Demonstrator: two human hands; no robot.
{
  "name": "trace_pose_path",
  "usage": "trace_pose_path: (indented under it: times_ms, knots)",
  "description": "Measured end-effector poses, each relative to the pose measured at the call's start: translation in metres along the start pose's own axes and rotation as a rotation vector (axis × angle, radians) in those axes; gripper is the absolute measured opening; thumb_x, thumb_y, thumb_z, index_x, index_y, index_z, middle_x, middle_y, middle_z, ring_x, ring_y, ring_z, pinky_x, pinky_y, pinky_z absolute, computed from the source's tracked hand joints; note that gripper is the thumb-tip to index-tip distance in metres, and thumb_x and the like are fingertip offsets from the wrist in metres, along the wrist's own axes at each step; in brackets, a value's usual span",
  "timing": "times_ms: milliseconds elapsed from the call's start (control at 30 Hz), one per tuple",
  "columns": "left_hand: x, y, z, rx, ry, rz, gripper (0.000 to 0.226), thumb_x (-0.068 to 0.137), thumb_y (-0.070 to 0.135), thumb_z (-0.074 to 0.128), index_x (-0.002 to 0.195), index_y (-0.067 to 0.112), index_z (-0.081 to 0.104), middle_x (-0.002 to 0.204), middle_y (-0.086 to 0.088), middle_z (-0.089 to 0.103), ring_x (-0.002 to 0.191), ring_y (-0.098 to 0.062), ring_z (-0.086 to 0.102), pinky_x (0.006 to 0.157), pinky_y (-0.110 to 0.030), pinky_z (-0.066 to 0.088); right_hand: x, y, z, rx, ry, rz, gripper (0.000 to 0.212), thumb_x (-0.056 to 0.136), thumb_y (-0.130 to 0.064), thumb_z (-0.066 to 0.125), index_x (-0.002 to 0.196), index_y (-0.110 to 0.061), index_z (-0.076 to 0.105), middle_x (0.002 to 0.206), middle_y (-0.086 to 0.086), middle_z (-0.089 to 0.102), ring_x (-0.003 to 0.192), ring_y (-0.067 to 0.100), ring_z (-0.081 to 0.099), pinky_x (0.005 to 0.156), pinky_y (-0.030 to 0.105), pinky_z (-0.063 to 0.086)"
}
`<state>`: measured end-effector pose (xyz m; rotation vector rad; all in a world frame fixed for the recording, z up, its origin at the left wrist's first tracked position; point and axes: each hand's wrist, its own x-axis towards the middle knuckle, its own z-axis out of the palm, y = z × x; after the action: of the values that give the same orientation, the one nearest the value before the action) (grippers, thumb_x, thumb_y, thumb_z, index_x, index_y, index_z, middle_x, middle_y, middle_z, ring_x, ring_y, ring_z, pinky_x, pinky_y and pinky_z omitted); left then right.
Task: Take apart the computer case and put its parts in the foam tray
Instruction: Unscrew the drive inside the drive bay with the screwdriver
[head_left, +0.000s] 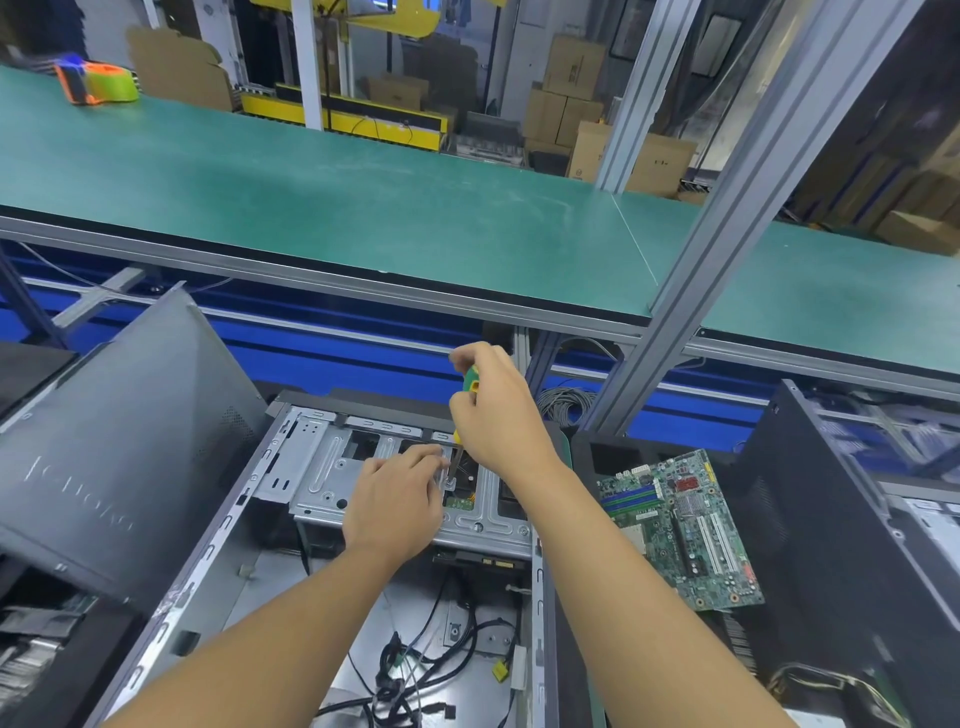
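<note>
Head view: computer case (270, 571) lies open at lower centre; right hand (498, 410) has its fingers curled tight round a green-yellow screwdriver (471, 379), tip down into the drive cage (322, 467); left hand (395, 499) presses near-straight fingers on that cage, holding nothing. Cage looks like stiff sheet metal, probably sharp-edged; best gripped by its folded rim.

bare forearms (291, 613) — left grip (395, 501), right grip (493, 415) bare.

Both forearms reach forward. Left hand (397, 501) lies palm down, fingers relaxed. Right hand (498, 410), higher, grips a screwdriver (471, 379).
</note>
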<state>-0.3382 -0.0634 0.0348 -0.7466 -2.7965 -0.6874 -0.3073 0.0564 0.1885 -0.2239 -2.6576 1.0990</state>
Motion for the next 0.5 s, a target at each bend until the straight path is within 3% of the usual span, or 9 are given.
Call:
trace_pose_path:
  times_ms: [167,267,367,500]
  knots:
    - [0.0004,0.0001,0.0012,-0.002,0.011,0.004,0.03,0.089,0.022,0.052,0.112,0.032,0.069,0.129,0.023,0.059,0.104,0.0,0.061,0.091,-0.028,0.039,-0.0003,0.0029,0.004,-0.064,0.033,-0.046,0.005,0.1,-0.026,0.052,0.103,-0.022,0.053,0.109,-0.013,0.045,0.112,0.014,0.04,0.086,0.03,0.039]
    - [-0.0001,-0.0007,0.0025,-0.013,0.03,0.008,0.028,0.089,0.021,0.055,0.111,0.03,0.07,0.127,0.022,0.061,0.103,-0.001,0.062,0.091,-0.029,0.041,0.0023,0.0038,0.0029,-0.094,0.023,-0.041,0.007,0.102,-0.028,0.053,0.098,-0.022,0.054,0.107,-0.012,0.045,0.112,0.015,0.038,0.09,0.031,0.038]
    - [-0.0002,-0.0006,0.002,-0.015,0.026,0.005,0.028,0.088,0.021,0.056,0.111,0.031,0.07,0.127,0.022,0.061,0.104,0.0,0.061,0.092,-0.029,0.041,0.0019,0.0043,0.0012,-0.111,0.011,-0.052,0.019,0.104,-0.016,0.047,0.115,-0.017,0.062,0.121,-0.006,0.049,0.112,0.015,0.045,0.09,0.025,0.037]
    - [0.0011,0.0008,-0.0001,0.0,-0.014,-0.003,0.033,0.091,0.023,0.05,0.117,0.032,0.068,0.132,0.024,0.057,0.11,0.001,0.058,0.097,-0.029,0.038,-0.0014,0.0017,-0.0001,-0.043,0.006,0.015,0.039,0.098,-0.007,0.045,0.135,-0.017,0.051,0.136,-0.003,0.046,0.09,0.008,0.05,0.078,0.023,0.038]
